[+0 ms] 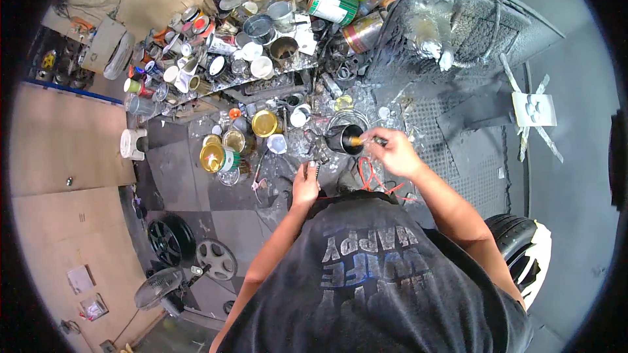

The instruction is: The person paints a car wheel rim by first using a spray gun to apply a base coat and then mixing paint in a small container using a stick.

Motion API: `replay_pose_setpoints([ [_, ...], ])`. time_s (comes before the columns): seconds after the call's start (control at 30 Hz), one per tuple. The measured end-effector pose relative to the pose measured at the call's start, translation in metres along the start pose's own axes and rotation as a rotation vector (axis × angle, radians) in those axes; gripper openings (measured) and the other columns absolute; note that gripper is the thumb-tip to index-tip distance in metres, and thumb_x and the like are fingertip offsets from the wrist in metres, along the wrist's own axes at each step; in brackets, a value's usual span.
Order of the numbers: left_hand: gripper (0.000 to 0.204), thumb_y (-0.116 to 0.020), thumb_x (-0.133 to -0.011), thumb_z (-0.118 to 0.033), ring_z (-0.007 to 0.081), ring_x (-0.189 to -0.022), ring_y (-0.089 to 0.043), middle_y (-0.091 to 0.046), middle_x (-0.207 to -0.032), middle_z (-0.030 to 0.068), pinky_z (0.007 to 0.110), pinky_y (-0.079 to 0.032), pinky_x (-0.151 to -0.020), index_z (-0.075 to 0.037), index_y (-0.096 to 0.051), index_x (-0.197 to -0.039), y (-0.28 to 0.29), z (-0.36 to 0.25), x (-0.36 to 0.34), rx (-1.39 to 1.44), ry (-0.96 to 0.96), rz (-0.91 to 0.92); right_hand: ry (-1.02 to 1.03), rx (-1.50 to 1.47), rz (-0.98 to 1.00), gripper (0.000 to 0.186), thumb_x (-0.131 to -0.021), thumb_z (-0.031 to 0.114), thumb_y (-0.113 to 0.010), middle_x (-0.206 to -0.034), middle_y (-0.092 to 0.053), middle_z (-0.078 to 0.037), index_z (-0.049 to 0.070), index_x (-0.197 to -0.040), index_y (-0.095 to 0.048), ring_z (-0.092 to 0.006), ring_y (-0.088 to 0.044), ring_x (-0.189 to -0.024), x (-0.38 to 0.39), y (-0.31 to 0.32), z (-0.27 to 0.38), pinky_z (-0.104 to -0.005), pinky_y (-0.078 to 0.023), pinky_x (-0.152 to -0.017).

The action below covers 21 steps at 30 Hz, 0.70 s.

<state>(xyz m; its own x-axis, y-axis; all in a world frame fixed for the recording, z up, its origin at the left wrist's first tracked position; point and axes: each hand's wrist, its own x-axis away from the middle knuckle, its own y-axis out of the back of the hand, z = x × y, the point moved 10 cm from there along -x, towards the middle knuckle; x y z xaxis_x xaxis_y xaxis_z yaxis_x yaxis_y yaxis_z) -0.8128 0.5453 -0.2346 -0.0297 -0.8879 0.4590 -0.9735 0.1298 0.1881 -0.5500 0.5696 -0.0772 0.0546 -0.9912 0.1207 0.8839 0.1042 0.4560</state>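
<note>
My right hand [392, 151] is closed around a small brush [358, 140] with a yellowish-brown end. That end reaches into the mouth of a dark round cup [337, 138]. My left hand [305, 186], lower and to the left, wraps around the grip of what looks like a spray gun [317, 149]. Its dark body points up beside the cup, and the fingers hide most of the grip. Whether gun and cup are joined I cannot tell. Just left of the gun stands a white plastic cup [277, 144].
Paint cans and cups crowd a bench [288, 80] ahead. Several gold-lidded cans [265, 123] stand on the floor at left. An orange-red hose [367, 173] lies near my body. A tyre [513, 242] is at right, a wheel rim [171, 240] and a pedestal fan [160, 287] at lower left.
</note>
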Motion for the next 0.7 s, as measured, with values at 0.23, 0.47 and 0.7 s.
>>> replay_pose_setpoints([
  [0.23, 0.046, -0.049, -0.106, -0.040, 0.0137, -0.057, -0.054, -0.058, -0.072, 0.0057, 0.033, -0.045, -0.054, 0.000, -0.056, -0.126, 0.002, -0.004, 0.004, -0.114, 0.017, -0.044, 0.036, 0.031, -0.007, 0.019, -0.090, 0.012, -0.065, -0.088, -0.072, -0.018, 0.000, -0.103, -0.070, -0.0285, -0.071, -0.080, 0.018, 0.019, 0.019, -0.0373, -0.054, -0.073],
  [0.47, 0.054, -0.050, -0.106, -0.040, 0.0137, -0.060, -0.053, -0.060, -0.079, 0.0069, 0.031, -0.045, -0.056, 0.006, -0.052, -0.133, -0.006, 0.011, -0.005, -0.011, 0.058, 0.062, 0.135, 0.202, 0.000, 0.018, -0.090, 0.011, -0.066, -0.087, -0.072, -0.017, -0.002, -0.103, -0.070, -0.0244, -0.071, -0.080, 0.022, 0.025, 0.026, -0.0353, -0.054, -0.072],
  [0.7, 0.040, -0.052, -0.105, -0.039, 0.0137, -0.059, -0.052, -0.058, -0.075, 0.0061, 0.032, -0.043, -0.055, -0.001, -0.057, -0.116, -0.002, 0.015, 0.000, -0.077, 0.085, -0.022, 0.092, 0.214, -0.015, 0.017, -0.089, 0.011, -0.066, -0.087, -0.071, -0.019, 0.000, -0.101, -0.071, -0.0263, -0.070, -0.077, 0.019, 0.030, 0.034, -0.0354, -0.054, -0.069],
])
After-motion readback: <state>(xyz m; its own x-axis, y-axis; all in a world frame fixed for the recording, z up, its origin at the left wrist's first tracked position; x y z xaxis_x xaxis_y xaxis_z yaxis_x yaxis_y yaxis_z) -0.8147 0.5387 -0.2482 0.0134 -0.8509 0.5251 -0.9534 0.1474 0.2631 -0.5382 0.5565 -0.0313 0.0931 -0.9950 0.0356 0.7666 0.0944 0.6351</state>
